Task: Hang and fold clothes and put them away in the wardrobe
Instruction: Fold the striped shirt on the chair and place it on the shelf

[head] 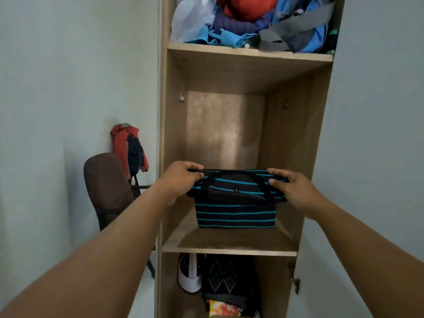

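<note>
A folded black shirt with teal stripes (236, 214) hangs between my two hands in front of the wardrobe's middle compartment, its lower edge close to the wooden shelf (229, 245). My left hand (181, 177) grips the shirt's upper left corner. At the upper right corner, my right hand (291, 187) pinches the fabric between thumb and fingers. The collar faces me. The open wooden wardrobe (298, 134) fills the middle of the view.
The top shelf holds a loose heap of blue, grey and red clothes (252, 21) and a white plastic bag (190, 19). Below sit a white cap (189, 278) and dark patterned fabric (226, 276). A brown chair (105, 187) and a red garment (128, 148) stand left.
</note>
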